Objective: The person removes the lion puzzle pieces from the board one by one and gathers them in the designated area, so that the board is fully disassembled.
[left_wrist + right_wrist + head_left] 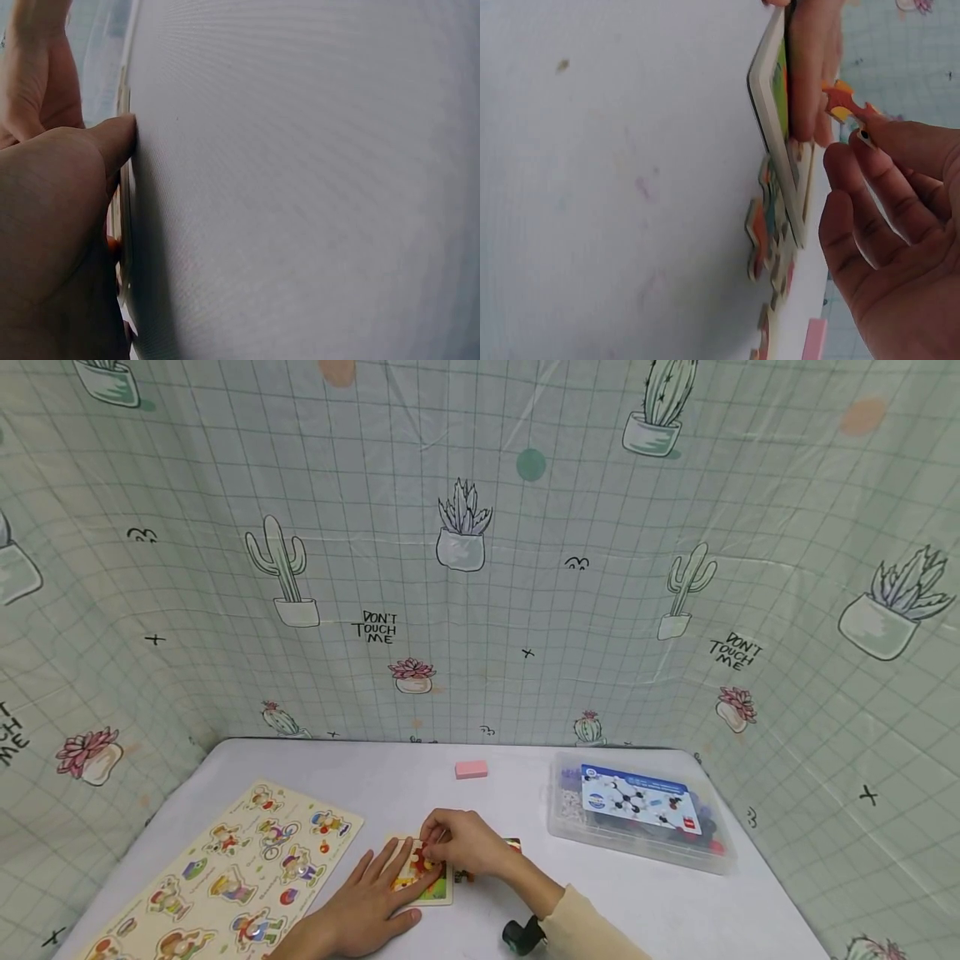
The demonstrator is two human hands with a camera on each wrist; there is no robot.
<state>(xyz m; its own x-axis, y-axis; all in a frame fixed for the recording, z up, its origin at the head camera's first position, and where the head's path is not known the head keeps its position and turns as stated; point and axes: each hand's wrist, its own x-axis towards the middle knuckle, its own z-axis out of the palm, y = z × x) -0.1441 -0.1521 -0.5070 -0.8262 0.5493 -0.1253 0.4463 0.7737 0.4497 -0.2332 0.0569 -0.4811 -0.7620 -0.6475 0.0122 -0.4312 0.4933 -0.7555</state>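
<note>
The person's left hand [365,897] lies flat with its fingers spread across a small wooden jigsaw tray [442,896], its thumb out on the white tabletop [401,777] just beside the near edge. Over the tray, the right hand [468,843] pinches a red-and-yellow jigsaw piece [841,103] between thumb and index finger, the other fingers bent loosely; from the right wrist, the piece shows raised above the left hand's fingers. Part of a bright picture in yellow, red and green shows in the tray. Several loose jigsaw pieces [758,232] lie on the table along the tray's right side, some overlapping, partly hidden from above by the right hand. To the left sits a big wooden board of cartoon figures [296,802]; beyond the hands is a pink block [471,770], and at right a clear plastic box [637,806] bears a molecule-printed label. By the cream sleeve [592,931] rests a dark green object [517,937] I can't identify. Cactus-printed fabric [487,618] hangs behind.
</note>
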